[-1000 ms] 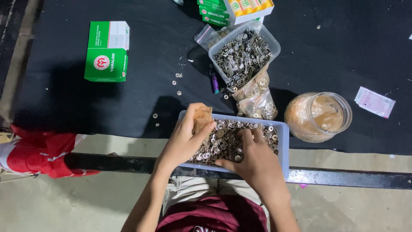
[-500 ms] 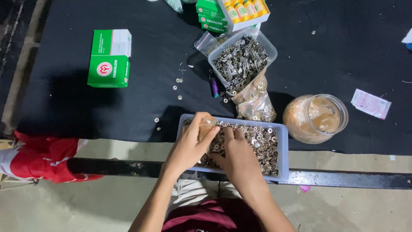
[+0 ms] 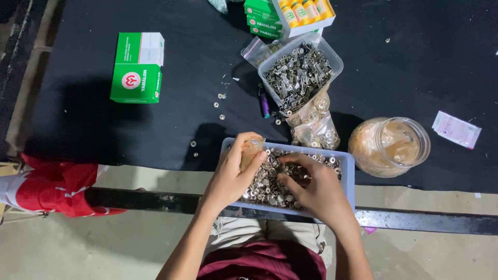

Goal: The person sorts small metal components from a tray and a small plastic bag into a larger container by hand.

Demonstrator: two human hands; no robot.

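Red cloth: a crumpled red and white cloth [image 3: 49, 184] lies at the far left, below the edge of the black tabletop [image 3: 93, 129].
Green box: a green and white cardboard box [image 3: 137, 67] stands on the tabletop, well apart from the hands.
Loose pieces: a few small silver metal rings [image 3: 220, 106] are scattered on the tabletop between the green box and the trays.
Left hand: the left hand [image 3: 233, 173] is at the left end of the tray; its fingers are curled around a small clear plastic bag [image 3: 251, 151], which it holds upright over the pieces.
Blue tray: a shallow pale blue plastic tray [image 3: 346, 171], full of small round silver metal buttons [image 3: 270, 184], sits at the near edge of the tabletop under both hands.
Right hand: the right hand [image 3: 314, 189] rests on the buttons with fingers bent; if it pinches one I cannot tell.
Clear tub: a clear plastic tub [image 3: 301, 70] with silver metal clips stands behind the tray.
Jar: a round clear plastic jar [image 3: 389, 148] stands just to the right of the tray.
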